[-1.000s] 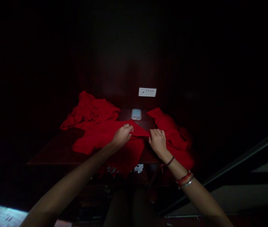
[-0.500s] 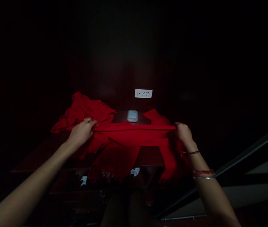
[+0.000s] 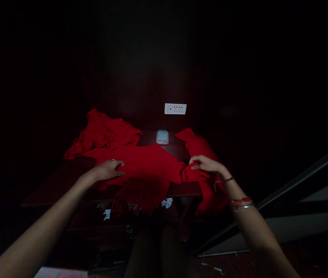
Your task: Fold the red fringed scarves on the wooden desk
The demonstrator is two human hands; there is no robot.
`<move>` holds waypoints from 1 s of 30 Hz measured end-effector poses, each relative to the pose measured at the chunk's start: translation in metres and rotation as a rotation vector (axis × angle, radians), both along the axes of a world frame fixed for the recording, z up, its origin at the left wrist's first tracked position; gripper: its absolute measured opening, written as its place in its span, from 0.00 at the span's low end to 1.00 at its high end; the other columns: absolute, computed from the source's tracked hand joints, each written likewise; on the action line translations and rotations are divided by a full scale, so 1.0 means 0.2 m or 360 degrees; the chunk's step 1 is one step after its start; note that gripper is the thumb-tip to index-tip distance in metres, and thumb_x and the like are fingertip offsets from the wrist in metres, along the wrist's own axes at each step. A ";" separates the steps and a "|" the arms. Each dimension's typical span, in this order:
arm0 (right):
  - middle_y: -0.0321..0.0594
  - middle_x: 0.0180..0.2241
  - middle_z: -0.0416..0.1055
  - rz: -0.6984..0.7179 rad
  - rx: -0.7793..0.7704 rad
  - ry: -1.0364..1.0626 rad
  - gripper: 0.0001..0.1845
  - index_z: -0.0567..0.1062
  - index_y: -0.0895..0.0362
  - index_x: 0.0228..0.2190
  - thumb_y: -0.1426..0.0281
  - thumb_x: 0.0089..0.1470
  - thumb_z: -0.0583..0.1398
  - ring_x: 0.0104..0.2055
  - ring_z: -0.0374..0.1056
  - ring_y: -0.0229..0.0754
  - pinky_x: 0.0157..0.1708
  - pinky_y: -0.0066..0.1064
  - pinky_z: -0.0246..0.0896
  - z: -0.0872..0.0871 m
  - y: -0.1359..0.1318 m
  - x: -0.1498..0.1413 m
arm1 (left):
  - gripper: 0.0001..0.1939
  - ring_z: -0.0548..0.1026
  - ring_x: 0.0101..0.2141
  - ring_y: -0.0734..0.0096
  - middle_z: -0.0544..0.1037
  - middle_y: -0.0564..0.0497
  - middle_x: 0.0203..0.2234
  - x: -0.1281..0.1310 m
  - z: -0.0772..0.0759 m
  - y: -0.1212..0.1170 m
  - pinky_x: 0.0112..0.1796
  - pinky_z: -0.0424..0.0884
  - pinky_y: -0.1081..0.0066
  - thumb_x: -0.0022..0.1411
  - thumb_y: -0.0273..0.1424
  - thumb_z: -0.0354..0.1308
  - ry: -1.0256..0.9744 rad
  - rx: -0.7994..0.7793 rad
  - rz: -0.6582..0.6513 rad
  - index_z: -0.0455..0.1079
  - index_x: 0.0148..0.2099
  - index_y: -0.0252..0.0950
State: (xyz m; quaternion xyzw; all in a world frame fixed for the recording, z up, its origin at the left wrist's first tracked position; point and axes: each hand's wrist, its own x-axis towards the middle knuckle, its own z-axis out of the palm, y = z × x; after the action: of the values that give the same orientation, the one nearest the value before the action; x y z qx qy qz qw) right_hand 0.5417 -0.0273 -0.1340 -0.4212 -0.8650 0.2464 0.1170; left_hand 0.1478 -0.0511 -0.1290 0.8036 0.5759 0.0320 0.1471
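- A fringed red cloth point(image 3: 146, 164) lies across the middle of a dark tabletop point(image 3: 184, 188), its fringe hanging over the front edge.
- The person's left hand point(image 3: 106, 170), fingers loosely curved, touches its left part; the right hand point(image 3: 207, 163), thumb and finger slightly parted, meets red fabric near the tabletop's right edge. Whether either grips cannot be told.
- The step seems to be straightening; the next move likely calls for evenly matched edges.

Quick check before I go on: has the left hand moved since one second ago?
Yes. Judged against the white wall socket, the left hand has moved left, ending up farther from it.
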 end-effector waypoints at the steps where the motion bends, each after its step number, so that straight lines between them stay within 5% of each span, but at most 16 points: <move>1: 0.38 0.28 0.67 0.0006 -0.0005 -0.0030 0.09 0.70 0.61 0.29 0.71 0.43 0.54 0.31 0.61 0.36 0.32 0.25 0.54 -0.02 0.02 -0.02 | 0.11 0.67 0.32 0.69 0.71 0.49 0.30 0.05 0.02 0.01 0.34 0.61 0.73 0.49 0.32 0.49 0.0012 -0.0018 -0.0022 0.65 0.36 0.34; 6: 0.43 0.34 0.68 -0.0272 0.0269 -0.0320 0.12 0.70 0.61 0.33 0.74 0.43 0.54 0.34 0.62 0.37 0.34 0.25 0.54 -0.09 0.07 -0.07 | 0.11 0.66 0.34 0.71 0.70 0.52 0.32 0.17 0.06 -0.02 0.36 0.60 0.74 0.47 0.24 0.47 -0.0188 0.0120 -0.0354 0.64 0.36 0.35; 9: 0.41 0.37 0.68 -0.0280 0.0109 -0.0520 0.20 0.68 0.60 0.39 0.75 0.38 0.59 0.34 0.63 0.36 0.32 0.22 0.55 -0.11 0.07 -0.06 | 0.11 0.66 0.35 0.74 0.69 0.53 0.33 0.14 0.03 -0.09 0.37 0.60 0.76 0.47 0.21 0.46 -0.0239 0.0035 -0.0721 0.64 0.34 0.35; 12: 0.39 0.29 0.70 -0.0321 0.0068 -0.0706 0.13 0.71 0.60 0.32 0.76 0.38 0.58 0.29 0.63 0.36 0.29 0.23 0.55 -0.07 0.07 -0.04 | 0.11 0.66 0.33 0.76 0.70 0.54 0.30 0.09 -0.01 -0.13 0.37 0.60 0.77 0.46 0.18 0.46 -0.0130 -0.0025 -0.0789 0.65 0.30 0.35; 15: 0.46 0.35 0.66 -0.0627 0.0542 -0.0579 0.13 0.69 0.62 0.35 0.76 0.47 0.50 0.35 0.62 0.41 0.32 0.27 0.53 0.07 0.05 -0.03 | 0.15 0.66 0.34 0.74 0.70 0.53 0.30 0.08 0.02 -0.10 0.39 0.60 0.75 0.44 0.16 0.44 0.0030 0.0113 -0.0650 0.66 0.31 0.36; 19: 0.48 0.41 0.60 -0.1097 0.1362 -0.0333 0.16 0.64 0.60 0.40 0.75 0.52 0.44 0.36 0.61 0.41 0.30 0.28 0.51 0.23 -0.05 -0.06 | 0.17 0.62 0.42 0.66 0.65 0.47 0.41 0.09 0.09 -0.04 0.43 0.59 0.69 0.46 0.18 0.43 0.0171 0.0720 -0.0271 0.66 0.37 0.35; 22: 0.45 0.38 0.61 -0.0786 0.1147 -0.0503 0.13 0.66 0.57 0.37 0.74 0.51 0.46 0.31 0.61 0.38 0.28 0.26 0.52 0.17 -0.12 -0.08 | 0.12 0.60 0.45 0.62 0.64 0.47 0.43 0.06 0.06 -0.04 0.44 0.58 0.65 0.53 0.25 0.43 0.0212 0.0738 -0.0224 0.67 0.36 0.36; 26: 0.43 0.39 0.62 -0.0262 0.0657 -0.0475 0.14 0.67 0.58 0.37 0.78 0.47 0.50 0.37 0.61 0.37 0.36 0.25 0.54 -0.09 -0.18 0.00 | 0.12 0.63 0.46 0.65 0.68 0.48 0.41 -0.05 -0.11 -0.08 0.48 0.56 0.68 0.56 0.30 0.43 0.0137 0.0502 -0.0298 0.67 0.36 0.37; 30: 0.43 0.36 0.66 -0.0257 0.0473 -0.0307 0.14 0.69 0.59 0.35 0.79 0.46 0.51 0.38 0.62 0.37 0.39 0.27 0.55 -0.19 -0.28 0.11 | 0.14 0.65 0.44 0.66 0.69 0.51 0.40 -0.20 -0.17 -0.11 0.45 0.58 0.70 0.57 0.35 0.41 0.0095 0.0419 -0.0315 0.67 0.37 0.39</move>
State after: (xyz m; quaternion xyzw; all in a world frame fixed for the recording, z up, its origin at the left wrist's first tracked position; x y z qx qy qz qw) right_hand 0.5637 -0.0824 -0.1728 -0.4890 -0.8624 0.0642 0.1137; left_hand 0.1080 -0.0735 -0.1632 0.8692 0.4889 0.0686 0.0258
